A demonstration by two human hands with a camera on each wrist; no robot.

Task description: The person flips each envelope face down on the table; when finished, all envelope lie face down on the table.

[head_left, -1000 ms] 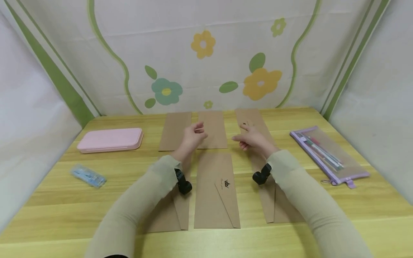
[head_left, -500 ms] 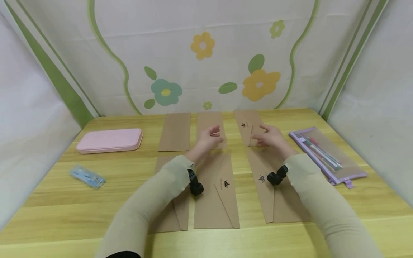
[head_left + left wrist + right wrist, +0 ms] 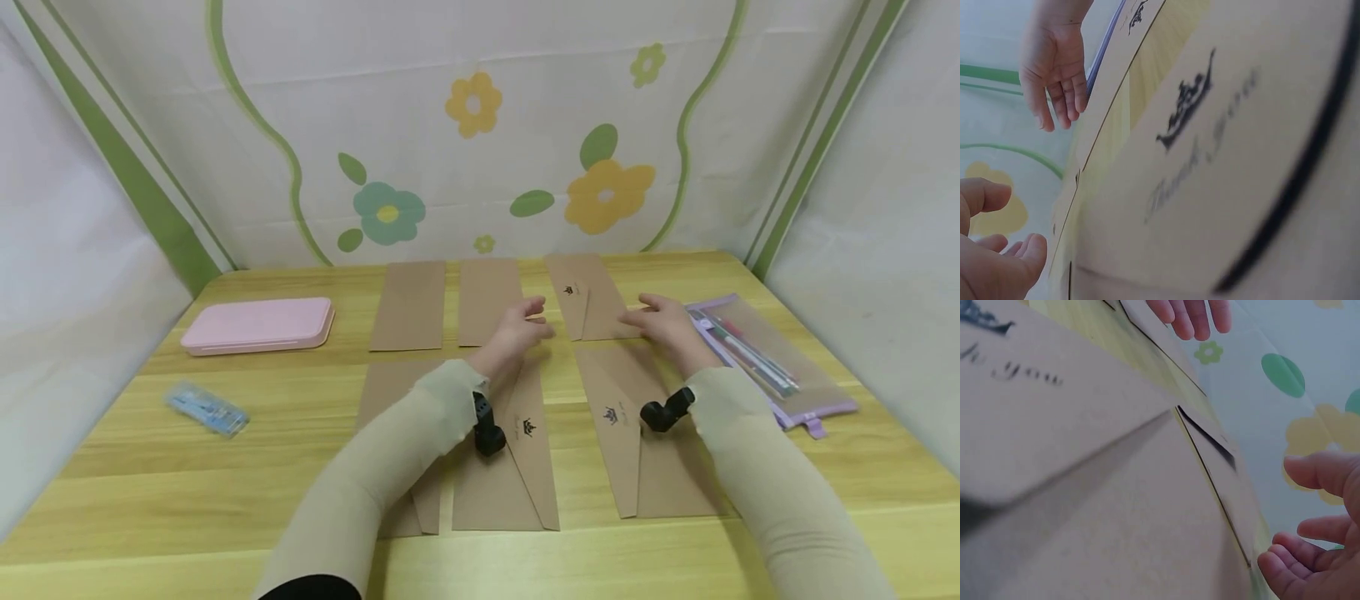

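Observation:
Several brown paper envelopes lie in two rows on the wooden table. My left hand hovers with loosely bent fingers over the far end of the front middle envelope, holding nothing. My right hand, its fingers relaxed, is over the gap between the front right envelope and the back right envelope; it holds nothing. A black crown and "Thank you" print show large in the left wrist view. The left forearm partly covers the front left envelope. Behind lie the back left envelope and back middle envelope.
At the left are a pink pencil case and a small blue clear packet. A mesh pouch with purple trim, holding pens, lies at the right, partly behind the right wrist. A flowered curtain stands behind the table.
Both hands have moved to the right over the envelopes, the left from the back left to the middle, the right away from the back right envelope. The envelopes stay in place.

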